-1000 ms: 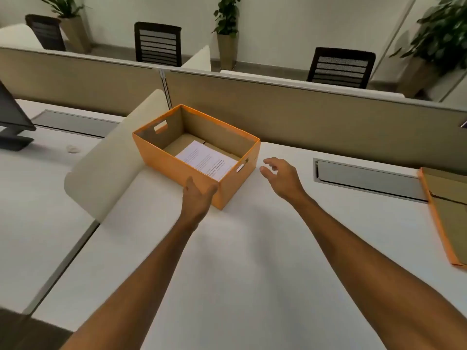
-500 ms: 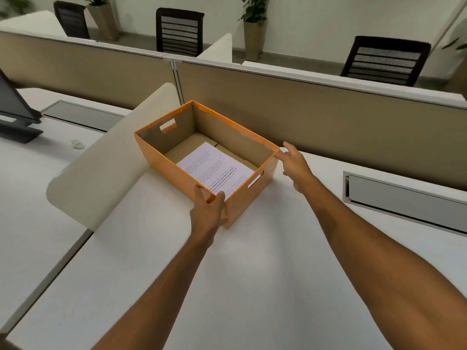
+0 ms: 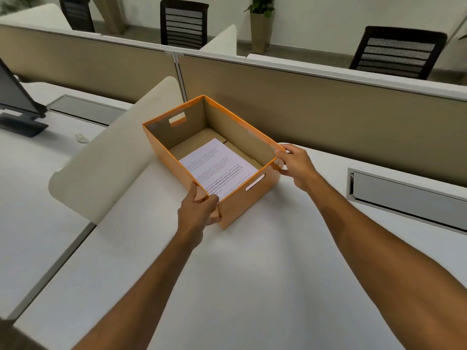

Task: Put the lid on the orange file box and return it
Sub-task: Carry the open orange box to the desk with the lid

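The orange file box (image 3: 174,160) stands open on the white desk (image 3: 227,274), turned at an angle, with a printed sheet of paper (image 3: 217,165) lying flat inside. My left hand (image 3: 197,210) grips the box's near corner, thumb over the rim. My right hand (image 3: 295,162) pinches the right corner of the rim. No lid is in view.
A curved cream divider panel (image 3: 108,168) rises just left of the box. A tan partition wall (image 3: 328,117) runs behind it. A grey cable tray (image 3: 404,195) is set into the desk at right. A monitor (image 3: 15,97) stands at far left; chairs and plants beyond.
My right hand reached from the desk to the box's right corner and closed on its rim. My left hand closed its grip on the near corner. The lid at right left the view.
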The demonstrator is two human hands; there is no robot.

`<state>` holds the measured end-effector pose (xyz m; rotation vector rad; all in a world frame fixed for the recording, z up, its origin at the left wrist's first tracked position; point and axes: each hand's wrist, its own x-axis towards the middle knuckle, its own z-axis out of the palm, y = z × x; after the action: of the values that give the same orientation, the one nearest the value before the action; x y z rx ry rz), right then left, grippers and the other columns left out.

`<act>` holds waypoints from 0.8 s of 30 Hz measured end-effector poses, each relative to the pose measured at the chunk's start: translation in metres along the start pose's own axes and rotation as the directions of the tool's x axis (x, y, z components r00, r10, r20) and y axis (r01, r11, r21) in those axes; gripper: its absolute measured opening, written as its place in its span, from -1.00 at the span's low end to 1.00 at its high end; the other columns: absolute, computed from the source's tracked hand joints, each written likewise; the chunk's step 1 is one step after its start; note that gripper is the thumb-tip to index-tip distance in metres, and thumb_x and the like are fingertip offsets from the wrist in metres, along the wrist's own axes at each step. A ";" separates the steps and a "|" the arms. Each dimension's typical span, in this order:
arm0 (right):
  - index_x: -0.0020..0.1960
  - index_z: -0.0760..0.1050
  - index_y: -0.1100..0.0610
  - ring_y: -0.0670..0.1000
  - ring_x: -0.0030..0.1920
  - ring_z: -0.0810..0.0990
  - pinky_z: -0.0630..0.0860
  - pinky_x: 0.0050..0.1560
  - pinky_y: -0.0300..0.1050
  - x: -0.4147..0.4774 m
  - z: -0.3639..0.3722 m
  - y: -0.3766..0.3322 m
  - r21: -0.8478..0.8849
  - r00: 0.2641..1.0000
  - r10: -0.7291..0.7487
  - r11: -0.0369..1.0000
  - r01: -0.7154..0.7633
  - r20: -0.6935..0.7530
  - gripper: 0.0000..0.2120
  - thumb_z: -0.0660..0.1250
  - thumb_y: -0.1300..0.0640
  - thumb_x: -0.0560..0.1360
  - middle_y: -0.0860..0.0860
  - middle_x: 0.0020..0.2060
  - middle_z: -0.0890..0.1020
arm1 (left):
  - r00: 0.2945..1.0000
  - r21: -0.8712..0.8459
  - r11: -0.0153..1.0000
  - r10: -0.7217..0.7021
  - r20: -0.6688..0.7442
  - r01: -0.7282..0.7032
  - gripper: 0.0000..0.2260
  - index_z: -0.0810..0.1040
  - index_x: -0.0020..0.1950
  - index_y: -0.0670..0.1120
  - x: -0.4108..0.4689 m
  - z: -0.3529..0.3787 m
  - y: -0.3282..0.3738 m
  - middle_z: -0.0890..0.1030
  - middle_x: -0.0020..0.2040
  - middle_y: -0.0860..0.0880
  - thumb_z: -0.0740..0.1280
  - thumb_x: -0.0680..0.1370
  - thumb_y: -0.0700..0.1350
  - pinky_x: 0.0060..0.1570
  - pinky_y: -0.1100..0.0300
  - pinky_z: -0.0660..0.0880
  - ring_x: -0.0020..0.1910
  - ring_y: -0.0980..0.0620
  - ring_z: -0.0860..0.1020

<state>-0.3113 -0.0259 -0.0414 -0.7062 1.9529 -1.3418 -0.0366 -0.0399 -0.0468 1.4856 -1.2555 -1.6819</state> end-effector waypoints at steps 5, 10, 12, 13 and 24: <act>0.15 0.60 0.10 0.17 0.06 0.61 0.64 -0.03 0.16 -0.035 -0.022 0.003 0.044 0.999 0.039 0.998 -0.039 -0.003 -0.80 0.32 0.17 0.54 0.15 0.01 0.61 | 0.995 0.053 0.999 0.006 0.098 -0.011 -0.29 0.22 0.56 0.15 -0.017 -0.012 0.006 0.73 0.01 0.06 0.43 0.48 -0.15 -0.16 -0.10 0.68 0.09 -0.14 0.64; 0.09 0.61 -0.05 0.15 0.11 0.51 0.55 -0.01 0.23 -0.088 -0.052 0.002 0.085 0.994 0.092 0.992 -0.097 0.067 -0.78 0.25 0.16 0.56 0.08 0.03 0.57 | 0.968 0.117 0.991 0.031 0.247 -0.061 -0.32 0.19 0.58 0.15 -0.045 -0.025 0.014 0.69 0.15 -0.05 0.37 0.55 -0.21 0.00 -0.24 0.62 0.13 -0.22 0.63; 0.08 0.62 -0.06 0.14 0.11 0.51 0.57 -0.04 0.19 -0.110 -0.066 0.006 0.113 0.992 0.099 0.988 -0.108 0.081 -0.81 0.25 0.06 0.57 0.07 0.00 0.56 | 0.951 0.141 0.985 0.047 0.307 -0.094 -0.34 0.20 0.57 0.16 -0.055 -0.032 0.017 0.69 0.16 -0.06 0.36 0.56 -0.21 -0.01 -0.23 0.63 0.10 -0.22 0.65; 0.11 0.62 -0.05 0.13 0.13 0.52 0.59 -0.05 0.19 -0.124 -0.075 0.010 0.129 0.991 0.103 0.985 -0.113 0.083 -0.79 0.24 -0.02 0.59 0.07 0.03 0.56 | 0.940 0.155 0.982 0.052 0.337 -0.109 -0.34 0.19 0.57 0.16 -0.061 -0.034 0.019 0.69 0.15 -0.08 0.36 0.56 -0.21 0.00 -0.23 0.63 0.09 -0.23 0.65; 0.26 0.55 -0.14 0.15 0.12 0.61 0.66 -0.20 0.23 -0.266 -0.154 0.053 0.244 0.990 0.136 0.962 -0.124 -0.029 -0.73 0.17 -0.10 0.63 -0.01 0.11 0.66 | 0.825 0.269 0.953 -0.040 0.563 -0.137 -0.34 0.24 0.56 0.13 -0.116 -0.014 0.009 0.67 0.18 -0.11 0.43 0.53 -0.13 -0.13 -0.19 0.66 0.02 -0.21 0.69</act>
<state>-0.2626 0.2790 0.0053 -0.4262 1.7962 -1.4925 0.0013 0.0541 0.0125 1.1152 -1.9174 -2.0510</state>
